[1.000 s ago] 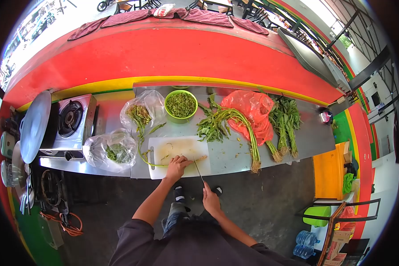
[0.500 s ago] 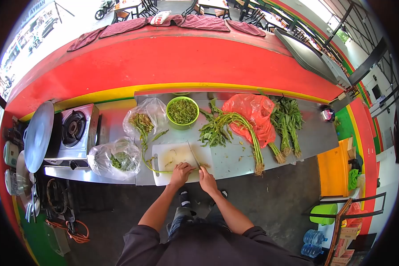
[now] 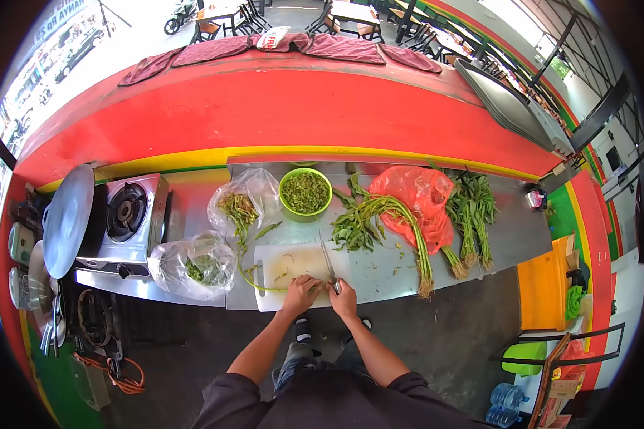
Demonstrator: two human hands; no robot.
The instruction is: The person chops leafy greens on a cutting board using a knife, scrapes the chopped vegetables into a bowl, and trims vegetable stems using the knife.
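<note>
In our right hand (image 3: 343,295) we grip the knife (image 3: 326,254) by its handle, blade pointing away from us over the board (image 3: 273,259). Our left hand (image 3: 304,290) is curled around the stem (image 3: 269,289) near the board's front edge; the stem trails left off the board. We have 2 clear bags (image 3: 166,266) to the left, the bowl (image 3: 305,216) of chopped greens behind, and stalks (image 3: 423,264) by 1 red bag (image 3: 421,187) rightward.
</note>
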